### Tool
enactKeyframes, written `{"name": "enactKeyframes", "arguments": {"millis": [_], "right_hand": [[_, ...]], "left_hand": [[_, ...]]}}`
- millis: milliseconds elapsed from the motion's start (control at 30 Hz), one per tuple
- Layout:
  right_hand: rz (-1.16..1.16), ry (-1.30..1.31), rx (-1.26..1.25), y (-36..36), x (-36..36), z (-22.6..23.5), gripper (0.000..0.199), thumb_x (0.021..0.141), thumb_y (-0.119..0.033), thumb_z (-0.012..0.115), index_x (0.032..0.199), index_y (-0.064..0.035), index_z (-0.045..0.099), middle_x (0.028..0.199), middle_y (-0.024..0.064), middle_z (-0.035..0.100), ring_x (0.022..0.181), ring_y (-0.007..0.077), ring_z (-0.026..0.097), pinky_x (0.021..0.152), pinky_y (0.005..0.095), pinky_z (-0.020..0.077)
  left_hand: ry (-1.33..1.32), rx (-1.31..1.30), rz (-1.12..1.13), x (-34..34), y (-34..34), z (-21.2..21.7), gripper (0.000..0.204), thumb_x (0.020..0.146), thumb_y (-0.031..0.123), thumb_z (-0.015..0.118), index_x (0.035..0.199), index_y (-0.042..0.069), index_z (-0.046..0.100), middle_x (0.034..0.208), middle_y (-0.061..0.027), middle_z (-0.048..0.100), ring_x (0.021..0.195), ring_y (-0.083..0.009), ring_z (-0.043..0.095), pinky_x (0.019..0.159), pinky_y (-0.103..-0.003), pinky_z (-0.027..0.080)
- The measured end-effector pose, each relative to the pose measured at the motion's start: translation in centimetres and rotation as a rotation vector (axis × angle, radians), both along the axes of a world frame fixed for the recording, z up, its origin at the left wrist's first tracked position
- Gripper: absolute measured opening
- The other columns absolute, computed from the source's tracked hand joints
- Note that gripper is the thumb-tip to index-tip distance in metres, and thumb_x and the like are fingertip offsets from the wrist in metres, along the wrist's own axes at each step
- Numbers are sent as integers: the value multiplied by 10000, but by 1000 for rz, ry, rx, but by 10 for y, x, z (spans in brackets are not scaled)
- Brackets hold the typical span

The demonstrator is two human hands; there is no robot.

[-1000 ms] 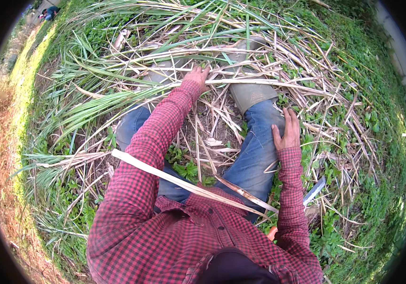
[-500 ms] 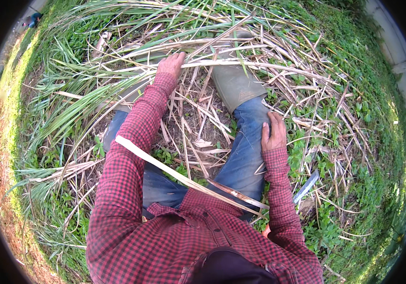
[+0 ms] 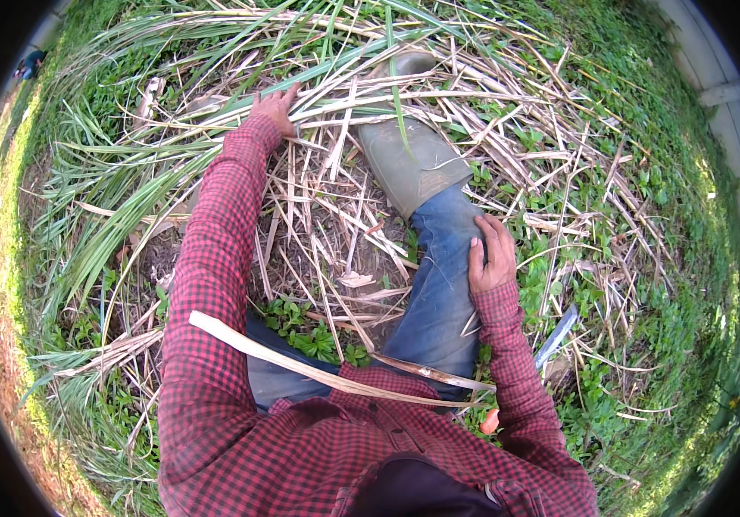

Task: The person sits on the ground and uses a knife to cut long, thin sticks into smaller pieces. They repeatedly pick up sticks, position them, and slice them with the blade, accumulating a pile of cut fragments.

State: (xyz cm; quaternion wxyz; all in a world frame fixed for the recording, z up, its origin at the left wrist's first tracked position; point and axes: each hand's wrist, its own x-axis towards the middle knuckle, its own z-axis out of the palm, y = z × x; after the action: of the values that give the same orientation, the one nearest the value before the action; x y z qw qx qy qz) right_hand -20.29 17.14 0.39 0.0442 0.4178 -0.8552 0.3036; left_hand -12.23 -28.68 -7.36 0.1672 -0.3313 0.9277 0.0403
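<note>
My left hand [image 3: 277,112] reaches out over a layer of long cut stalks and green blades [image 3: 215,129], its fingers stretched out and touching them. Part of that hand's underside is hidden. My right hand [image 3: 494,254] lies with fingers extended on the blue jeans [image 3: 443,267] at my right knee. Across my left sleeve and lap runs a pale split strip of stalk [image 3: 301,369]. Just above its right end is a shorter, brownish strip [image 3: 426,372]. Beside my right forearm a metal blade [image 3: 557,336] lies on the ground.
A grey-green boot [image 3: 409,159] covers my right lower leg, with stalks over its foot end. Dry stalk pieces [image 3: 327,233] litter the soil between my legs. An orange-red object [image 3: 490,421] shows by my right elbow. A pale wall [image 3: 723,95] borders the grass at far right.
My left hand has moved left along the stalks, its fingers more spread. The left leg and boot visible before under the stalks are now mostly out of sight. My right hand stays on the knee.
</note>
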Motion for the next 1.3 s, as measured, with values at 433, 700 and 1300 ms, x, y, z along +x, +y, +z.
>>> {"name": "enactKeyframes", "arguments": {"millis": [433,700,1300], "right_hand": [[38,177,-10,0,15,7,421,834,-114,521,1234,11,479,1288,229,429,1183,384,427,988,474,347],[94,672,240,-45,-9,56,812,707,-372,717,1377,-112,339,1438,162,283,1309,368,297,1067,510,246],[724,-288,31,-103,2,112,373,912,-133,483,1261,-1,471,952,113,636,744,142,577,686,244,457]], "left_hand": [[395,-182,-188,54,58,3,223,760,113,541,981,94,526,889,-112,616,895,-270,618,775,-406,473],[413,-60,-376,94,119,30,173,715,124,560,882,107,518,712,-70,604,789,-262,626,695,-401,480],[717,-1128,-523,201,118,287,64,820,262,527,800,223,480,686,54,525,686,-99,576,614,-264,458]]}}
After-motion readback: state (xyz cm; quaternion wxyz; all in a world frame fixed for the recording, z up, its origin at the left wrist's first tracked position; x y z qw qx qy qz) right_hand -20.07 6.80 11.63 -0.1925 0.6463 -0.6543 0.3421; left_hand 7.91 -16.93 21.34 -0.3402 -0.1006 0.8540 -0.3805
